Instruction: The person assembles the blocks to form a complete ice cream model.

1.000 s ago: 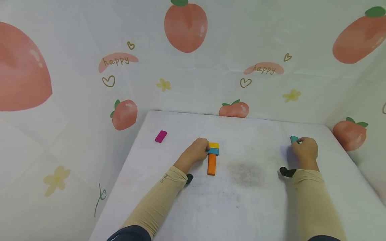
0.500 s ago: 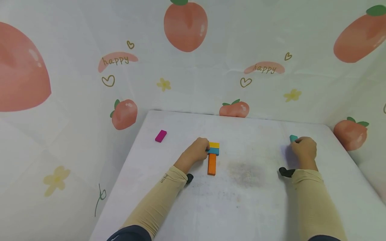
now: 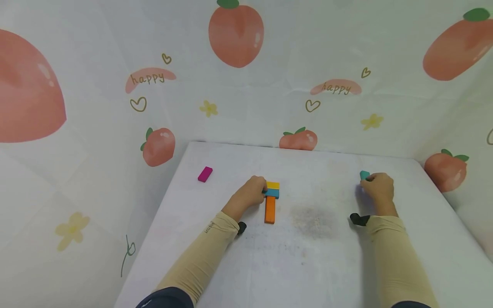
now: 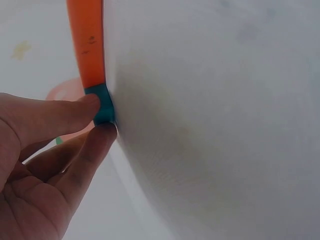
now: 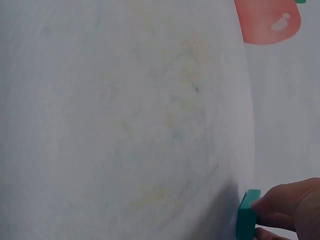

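Observation:
My left hand (image 3: 249, 192) pinches the left end of a blue block (image 3: 272, 193) between thumb and finger; the left wrist view shows the thumb on that blue block (image 4: 105, 107). Against its far side lies a yellow block (image 3: 274, 185), partly behind the fingers. An orange block (image 3: 270, 210) runs from its near side towards me, making a T shape. On the right, my right hand (image 3: 379, 188) grips a teal block (image 3: 364, 175) by thumb and fingers. In the right wrist view this teal block (image 5: 246, 217) is at the lower right.
A magenta block (image 3: 205, 174) lies at the back left of the white table (image 3: 308, 273). Behind the table hangs a white cloth (image 3: 265, 107) printed with peaches. A dark smudge marks the tabletop right of the orange block. Black pieces jut from both cuffs.
My right hand has moved left with the teal block in its grip. The left hand and the blue, yellow, orange and magenta blocks have stayed in place.

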Tool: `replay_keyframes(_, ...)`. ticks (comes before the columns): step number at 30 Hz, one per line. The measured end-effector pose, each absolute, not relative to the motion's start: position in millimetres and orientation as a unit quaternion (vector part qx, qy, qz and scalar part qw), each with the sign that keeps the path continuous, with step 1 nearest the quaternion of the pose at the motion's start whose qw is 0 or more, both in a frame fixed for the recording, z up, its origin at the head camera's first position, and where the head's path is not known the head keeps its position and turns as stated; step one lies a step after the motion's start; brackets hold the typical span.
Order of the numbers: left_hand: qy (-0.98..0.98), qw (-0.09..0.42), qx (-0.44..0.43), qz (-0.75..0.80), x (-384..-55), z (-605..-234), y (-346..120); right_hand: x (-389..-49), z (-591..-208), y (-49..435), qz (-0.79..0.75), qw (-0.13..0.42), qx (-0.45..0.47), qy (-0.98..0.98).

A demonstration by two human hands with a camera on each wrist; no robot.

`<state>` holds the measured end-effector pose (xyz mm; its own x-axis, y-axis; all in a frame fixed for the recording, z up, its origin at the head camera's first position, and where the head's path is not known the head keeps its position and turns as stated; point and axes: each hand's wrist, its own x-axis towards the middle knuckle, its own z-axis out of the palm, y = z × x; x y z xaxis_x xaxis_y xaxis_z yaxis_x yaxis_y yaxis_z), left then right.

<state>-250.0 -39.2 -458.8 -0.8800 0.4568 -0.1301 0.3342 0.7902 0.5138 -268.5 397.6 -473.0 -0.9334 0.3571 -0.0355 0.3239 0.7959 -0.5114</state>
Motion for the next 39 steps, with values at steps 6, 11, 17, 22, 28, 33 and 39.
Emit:
replay_keyframes(6,0.937,0.123,0.211,0.25,-250,-459,-39,-273,-474,386,0.272,0.028,-0.165,-0.948)
replay_keyframes(11,0.937,0.12,0.211,0.25,-249,-459,-39,-278,-473,370,0.276,0.027,-0.144,-0.95)
replay_keyframes(17,0.939,0.119,0.209,0.245,-249,-459,-38,-284,-474,348,0.28,0.046,-0.114,-0.952)
replay_keyframes(22,0.939,0.121,0.211,0.243,-249,-460,-38,-288,-477,330,0.285,0.051,-0.103,-0.951)
replay_keyframes(28,0.938,0.121,0.212,0.245,-249,-460,-39,-294,-481,307,0.294,0.057,-0.072,-0.951)
replay_keyframes(33,0.939,0.121,0.21,0.245,-250,-460,-38,-300,-483,289,0.301,0.056,-0.049,-0.951)
replay_keyframes(39,0.939,0.118,0.209,0.245,-251,-463,-38,-306,-483,265,0.312,0.046,-0.028,-0.949)
